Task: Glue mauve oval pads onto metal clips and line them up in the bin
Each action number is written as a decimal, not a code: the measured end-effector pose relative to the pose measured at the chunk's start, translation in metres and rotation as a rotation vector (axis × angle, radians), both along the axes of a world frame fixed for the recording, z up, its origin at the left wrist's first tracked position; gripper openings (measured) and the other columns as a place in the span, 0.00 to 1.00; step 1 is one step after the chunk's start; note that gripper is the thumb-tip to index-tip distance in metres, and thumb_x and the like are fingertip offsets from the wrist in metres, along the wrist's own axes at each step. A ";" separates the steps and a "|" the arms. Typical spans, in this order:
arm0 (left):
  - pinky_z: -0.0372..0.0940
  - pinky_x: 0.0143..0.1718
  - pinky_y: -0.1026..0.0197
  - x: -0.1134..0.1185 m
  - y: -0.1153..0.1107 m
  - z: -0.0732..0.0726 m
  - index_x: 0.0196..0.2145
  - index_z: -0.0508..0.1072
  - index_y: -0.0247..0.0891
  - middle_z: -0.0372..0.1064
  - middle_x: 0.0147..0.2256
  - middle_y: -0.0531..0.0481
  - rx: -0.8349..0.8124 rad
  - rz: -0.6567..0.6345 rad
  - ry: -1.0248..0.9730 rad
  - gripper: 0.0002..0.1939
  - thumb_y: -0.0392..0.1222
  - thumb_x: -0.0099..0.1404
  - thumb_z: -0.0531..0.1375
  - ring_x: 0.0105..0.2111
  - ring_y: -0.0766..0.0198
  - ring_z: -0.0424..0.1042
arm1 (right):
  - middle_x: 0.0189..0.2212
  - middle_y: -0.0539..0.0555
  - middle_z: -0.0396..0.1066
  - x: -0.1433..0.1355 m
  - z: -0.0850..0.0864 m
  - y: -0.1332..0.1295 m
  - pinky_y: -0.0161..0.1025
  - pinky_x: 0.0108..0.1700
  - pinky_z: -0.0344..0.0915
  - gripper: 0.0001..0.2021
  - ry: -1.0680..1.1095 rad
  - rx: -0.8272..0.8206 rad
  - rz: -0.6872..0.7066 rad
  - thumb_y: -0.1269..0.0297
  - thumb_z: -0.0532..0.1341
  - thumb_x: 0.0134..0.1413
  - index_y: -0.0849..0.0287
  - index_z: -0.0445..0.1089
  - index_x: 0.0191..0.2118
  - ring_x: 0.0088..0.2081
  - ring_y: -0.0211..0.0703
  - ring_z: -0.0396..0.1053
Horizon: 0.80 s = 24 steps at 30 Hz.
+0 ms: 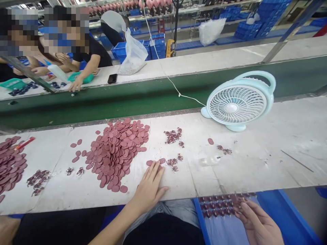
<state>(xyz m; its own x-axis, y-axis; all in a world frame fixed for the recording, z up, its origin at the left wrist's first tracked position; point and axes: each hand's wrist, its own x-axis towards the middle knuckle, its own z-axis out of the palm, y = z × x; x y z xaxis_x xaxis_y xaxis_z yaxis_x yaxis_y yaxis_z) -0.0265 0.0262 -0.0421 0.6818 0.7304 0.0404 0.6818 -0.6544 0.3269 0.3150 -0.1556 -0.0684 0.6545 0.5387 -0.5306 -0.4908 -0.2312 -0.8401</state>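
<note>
My left hand (149, 187) lies on the white table with its fingers stretched out flat, the fingertips over a few maroon oval discs (161, 161). A large heap of the same oval discs (116, 149) spreads to its left. Just right of the fingertips are small dark-red spidery pieces (175, 162). Down at the right, my right hand (257, 219) pinches a small maroon piece (239, 200) over a blue bin (288, 217). Inside that bin, rows of similar small assembled pieces (216, 206) sit on a light blue sheet. Fingers partly hide the held piece.
A light blue fan (237, 103) stands at the back right, its white cord running off behind. A small clear bottle (209, 161) and a thin rod (296, 160) lie on the table. Another disc pile (11, 166) is far left. Co-workers sit across the green-sided conveyor (127, 98).
</note>
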 end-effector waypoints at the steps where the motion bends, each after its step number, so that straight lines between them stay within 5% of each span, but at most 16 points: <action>1: 0.56 0.67 0.41 -0.003 0.001 0.002 0.71 0.51 0.37 0.45 0.73 0.37 0.014 0.007 -0.013 0.34 0.50 0.73 0.54 0.72 0.45 0.43 | 0.36 0.51 0.78 0.006 -0.003 -0.008 0.32 0.34 0.78 0.20 -0.013 -0.009 -0.024 0.57 0.79 0.37 0.56 0.78 0.38 0.32 0.42 0.77; 9: 0.68 0.59 0.48 -0.034 0.060 0.013 0.51 0.77 0.43 0.76 0.55 0.46 0.042 0.011 -0.057 0.16 0.40 0.73 0.52 0.56 0.51 0.73 | 0.41 0.55 0.77 0.047 -0.054 -0.059 0.39 0.38 0.79 0.25 -0.372 -0.178 -0.083 0.47 0.74 0.43 0.59 0.74 0.42 0.35 0.43 0.78; 12: 0.68 0.58 0.46 -0.042 0.072 0.004 0.48 0.79 0.41 0.77 0.53 0.42 0.041 -0.031 -0.074 0.18 0.44 0.72 0.51 0.53 0.48 0.75 | 0.40 0.56 0.77 0.062 -0.085 -0.071 0.46 0.41 0.78 0.25 -0.463 -0.296 -0.019 0.45 0.70 0.52 0.62 0.73 0.45 0.38 0.47 0.78; 16: 0.70 0.54 0.51 -0.047 0.077 0.000 0.49 0.79 0.44 0.77 0.54 0.45 0.111 -0.064 0.025 0.20 0.46 0.72 0.50 0.52 0.51 0.76 | 0.41 0.54 0.76 0.075 -0.124 -0.082 0.46 0.44 0.76 0.13 -0.585 -0.520 0.154 0.56 0.64 0.65 0.62 0.73 0.46 0.40 0.44 0.76; 21: 0.71 0.51 0.52 -0.038 0.077 0.019 0.47 0.79 0.47 0.79 0.51 0.50 0.081 0.011 0.027 0.20 0.50 0.72 0.49 0.49 0.52 0.78 | 0.49 0.56 0.74 0.074 -0.149 -0.087 0.51 0.50 0.73 0.13 -0.736 -0.711 0.357 0.59 0.63 0.66 0.61 0.72 0.50 0.47 0.48 0.74; 24: 0.71 0.49 0.52 -0.031 0.073 0.035 0.47 0.78 0.49 0.79 0.49 0.52 0.011 0.177 -0.051 0.17 0.53 0.70 0.53 0.46 0.52 0.78 | 0.50 0.57 0.73 0.070 -0.154 -0.086 0.52 0.51 0.72 0.14 -0.804 -0.776 0.435 0.59 0.63 0.66 0.60 0.71 0.52 0.49 0.49 0.73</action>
<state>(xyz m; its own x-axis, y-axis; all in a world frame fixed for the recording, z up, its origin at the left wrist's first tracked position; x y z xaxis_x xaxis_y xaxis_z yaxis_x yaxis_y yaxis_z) -0.0572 0.0990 -0.0070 0.5393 0.8383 0.0803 0.7695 -0.5293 0.3573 0.3853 -0.2420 -0.2220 0.7898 0.5141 -0.3346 0.3555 -0.8282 -0.4332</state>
